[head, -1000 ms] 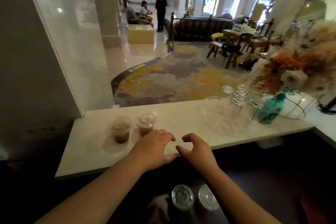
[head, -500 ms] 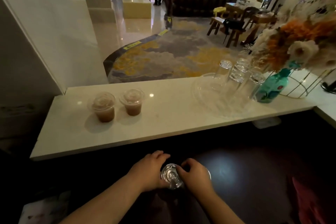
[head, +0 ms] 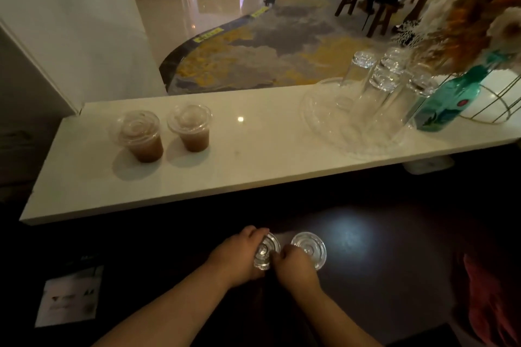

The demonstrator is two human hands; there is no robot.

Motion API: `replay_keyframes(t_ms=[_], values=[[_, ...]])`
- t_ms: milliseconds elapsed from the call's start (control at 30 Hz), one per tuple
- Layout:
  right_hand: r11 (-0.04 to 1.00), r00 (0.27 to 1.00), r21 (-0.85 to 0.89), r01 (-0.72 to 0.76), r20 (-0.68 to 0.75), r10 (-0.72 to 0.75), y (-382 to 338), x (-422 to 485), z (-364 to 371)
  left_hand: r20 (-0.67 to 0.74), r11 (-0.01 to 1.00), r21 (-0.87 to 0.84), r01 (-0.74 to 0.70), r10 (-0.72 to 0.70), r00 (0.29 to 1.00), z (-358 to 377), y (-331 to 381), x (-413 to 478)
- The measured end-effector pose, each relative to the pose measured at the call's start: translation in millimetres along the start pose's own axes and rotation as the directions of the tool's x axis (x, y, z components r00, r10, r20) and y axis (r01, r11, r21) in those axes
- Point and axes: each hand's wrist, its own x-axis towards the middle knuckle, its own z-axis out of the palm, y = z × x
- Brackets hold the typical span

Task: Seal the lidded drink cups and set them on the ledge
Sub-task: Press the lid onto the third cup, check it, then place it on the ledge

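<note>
Ledge (head: 253, 155), left end: first lidded cup (head: 140, 136) and second lidded cup (head: 191, 129), side by side. Dark counter (head: 380, 262) below: left hand (head: 239, 258) clasping third cup (head: 265, 251), right hand (head: 294, 267) pinching its lid rim; fourth cup (head: 308, 248) just beside. Ledge, right: glasses (head: 377, 90) on tray (head: 318, 121).

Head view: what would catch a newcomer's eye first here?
Two brown drinks stand side by side at the left of the white ledge. Below, over the dark counter, the left hand and right hand hold a clear lidded cup. Upturned glasses crowd the ledge's right end.
</note>
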Motion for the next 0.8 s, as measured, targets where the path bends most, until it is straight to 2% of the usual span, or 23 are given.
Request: replay_keyframes(t_ms=[200, 300, 433, 633, 733, 800], values=[[0.997, 0.998, -0.052, 0.053, 0.022, -0.052, -15, -11, 7, -0.085, 0.984, -0.049, 0.170, -0.174, 0.981, 14, -3, -29], [0.997, 0.997, -0.044, 0.065, 0.051, -0.063, -26, -17, 20, -0.119, 0.948, -0.162, 0.274, -0.294, 0.948, 23, -15, -55], [0.998, 0.993, 0.001, 0.056, 0.106, -0.056, -41, -24, 40, -0.131, 0.859, -0.373, 0.350, -0.422, 0.897, 30, -41, -88], [0.996, 0.989, 0.026, 0.082, 0.124, -0.085, -58, -24, 59, -0.114, 0.709, -0.579, 0.403, -0.560, 0.821, 31, -79, -102], [0.995, 0.987, 0.050, 0.089, 0.132, -0.095, -57, -30, 63, -0.031, 0.604, -0.686, 0.405, -0.580, 0.814, 38, -91, -96], [0.995, 0.984, 0.060, 0.081, 0.152, -0.089, -49, -32, 67, -0.010, 0.587, -0.703, 0.401, -0.572, 0.820, 43, -95, -93]])
